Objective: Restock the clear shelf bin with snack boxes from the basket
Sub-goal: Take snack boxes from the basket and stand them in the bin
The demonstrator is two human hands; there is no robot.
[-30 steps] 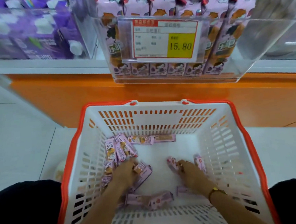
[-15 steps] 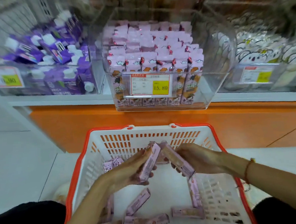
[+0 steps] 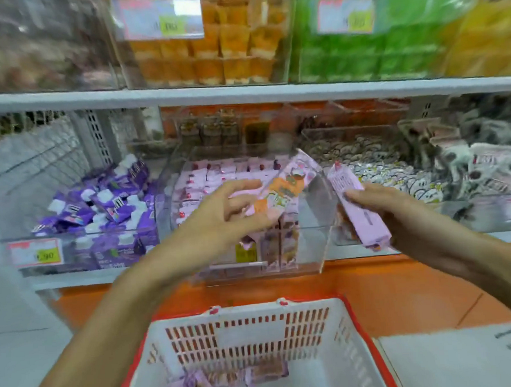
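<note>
Placement step: left hand (image 3: 220, 223) and right hand (image 3: 400, 213) each grip a snack box (image 3: 281, 188) above the clear bin (image 3: 316, 216); next, lower them in.

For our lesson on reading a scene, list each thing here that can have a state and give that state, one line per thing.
Left hand: grips a pink snack box.
Left snack box: held tilted over the clear bin.
Right hand: grips a second box.
Right snack box: held tilted beside the bin's right wall.
Clear bin: partly filled, boxes standing upright.
Basket: on the floor, boxes left inside.
</note>
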